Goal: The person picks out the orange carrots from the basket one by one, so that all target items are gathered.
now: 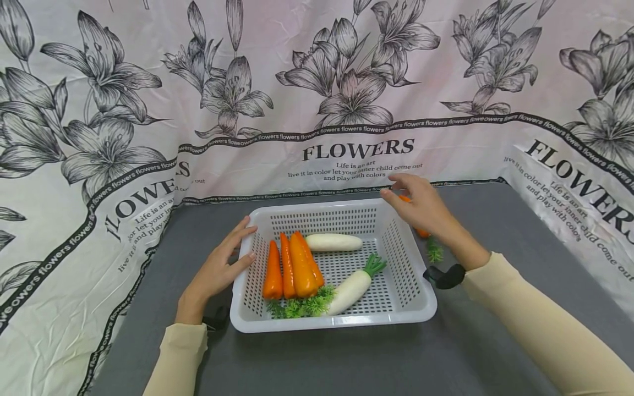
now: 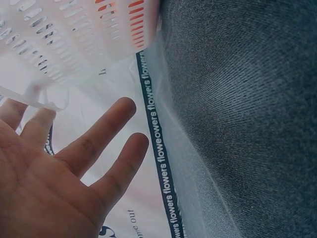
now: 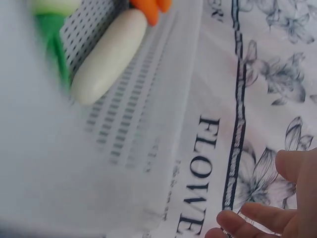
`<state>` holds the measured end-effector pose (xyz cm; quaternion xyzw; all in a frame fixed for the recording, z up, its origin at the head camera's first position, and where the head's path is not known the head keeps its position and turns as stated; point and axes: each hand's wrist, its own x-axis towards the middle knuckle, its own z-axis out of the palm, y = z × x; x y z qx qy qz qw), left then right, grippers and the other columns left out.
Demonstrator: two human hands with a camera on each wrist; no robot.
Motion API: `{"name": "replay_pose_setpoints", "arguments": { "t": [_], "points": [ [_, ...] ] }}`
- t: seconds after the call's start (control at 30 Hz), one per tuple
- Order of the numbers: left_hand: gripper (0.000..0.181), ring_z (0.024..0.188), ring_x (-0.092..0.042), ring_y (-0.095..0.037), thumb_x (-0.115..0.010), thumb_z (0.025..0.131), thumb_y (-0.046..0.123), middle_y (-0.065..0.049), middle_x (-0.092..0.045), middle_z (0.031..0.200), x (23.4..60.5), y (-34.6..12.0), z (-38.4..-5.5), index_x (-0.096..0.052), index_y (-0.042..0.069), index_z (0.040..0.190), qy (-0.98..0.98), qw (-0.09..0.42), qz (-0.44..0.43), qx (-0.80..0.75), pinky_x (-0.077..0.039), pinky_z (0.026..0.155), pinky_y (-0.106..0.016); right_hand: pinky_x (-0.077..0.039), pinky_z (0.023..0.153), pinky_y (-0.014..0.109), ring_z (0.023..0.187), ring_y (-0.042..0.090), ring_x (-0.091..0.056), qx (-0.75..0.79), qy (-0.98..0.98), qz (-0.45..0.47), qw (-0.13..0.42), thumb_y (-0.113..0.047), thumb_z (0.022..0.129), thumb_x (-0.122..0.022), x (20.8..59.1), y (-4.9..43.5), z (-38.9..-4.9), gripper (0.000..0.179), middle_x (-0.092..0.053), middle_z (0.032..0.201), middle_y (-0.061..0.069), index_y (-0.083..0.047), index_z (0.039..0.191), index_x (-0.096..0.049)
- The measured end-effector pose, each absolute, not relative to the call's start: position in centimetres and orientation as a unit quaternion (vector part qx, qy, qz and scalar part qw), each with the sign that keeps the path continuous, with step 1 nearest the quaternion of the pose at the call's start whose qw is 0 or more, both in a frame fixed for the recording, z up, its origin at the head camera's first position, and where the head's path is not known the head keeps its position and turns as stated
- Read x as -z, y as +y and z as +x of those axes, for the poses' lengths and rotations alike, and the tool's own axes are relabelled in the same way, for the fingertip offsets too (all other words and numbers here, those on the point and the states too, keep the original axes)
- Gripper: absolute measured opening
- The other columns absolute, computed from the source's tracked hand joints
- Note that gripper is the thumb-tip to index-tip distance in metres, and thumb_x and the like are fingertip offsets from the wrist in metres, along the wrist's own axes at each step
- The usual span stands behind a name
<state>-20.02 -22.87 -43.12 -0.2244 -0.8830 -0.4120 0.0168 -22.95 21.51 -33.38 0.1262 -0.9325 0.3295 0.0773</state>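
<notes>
A white perforated plastic basket sits on the dark table. Inside it, several orange carrots lie side by side on the left, their leafy green tops toward the front. Two white radishes lie in it as well, one at the back and a green-topped one at the front. My left hand touches the basket's left rim with its fingertips, fingers spread. My right hand is over the back right corner with relaxed fingers, nothing between them. It partly hides an orange carrot beside the basket.
A green leafy top shows on the table just right of the basket. White cloth with flower prints and lettering hangs behind the table and along both sides. Dark grey table surface extends in front of the basket.
</notes>
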Motion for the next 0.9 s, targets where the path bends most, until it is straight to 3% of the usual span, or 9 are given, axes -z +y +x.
{"name": "replay_pose_setpoints", "arguments": {
  "t": [0.4,0.63,0.9],
  "points": [
    [0.061,0.123,-0.059,-0.035,-0.06,0.1,0.028,0.0,-0.016,0.172,43.1,-22.8,-19.9,-0.038,0.025,0.157,-0.881,0.015,-0.226,0.416,-0.051,0.101,-0.06,-0.05,0.098,0.056,0.119,0.038,-0.059,-0.361,-0.918,0.15,0.063,-0.041,0.104,-0.055,33.8,18.6,-23.1,0.059,-0.061,0.135,0.022,-0.006,0.151,-0.047],
    [0.061,0.121,-0.06,-0.034,-0.06,0.1,0.028,0.001,-0.017,0.172,43.2,-22.9,-19.9,-0.038,0.025,0.157,-0.881,0.017,-0.224,0.417,-0.051,0.101,-0.06,-0.053,0.088,0.048,0.11,0.032,-0.06,-0.37,-0.913,0.164,0.052,-0.044,0.103,-0.056,34.5,16.5,-23.3,0.057,-0.062,0.135,0.018,-0.01,0.149,-0.05],
    [0.062,0.122,-0.06,-0.035,-0.061,0.1,0.029,0.001,-0.017,0.172,43.2,-22.9,-19.9,-0.038,0.026,0.157,-0.881,0.016,-0.223,0.418,-0.051,0.101,-0.06,-0.054,0.088,0.047,0.109,0.03,-0.063,-0.374,-0.912,0.164,0.034,-0.046,0.101,-0.058,35.9,14.1,-23.5,0.058,-0.063,0.134,0.015,-0.01,0.147,-0.052]
  ]
}}
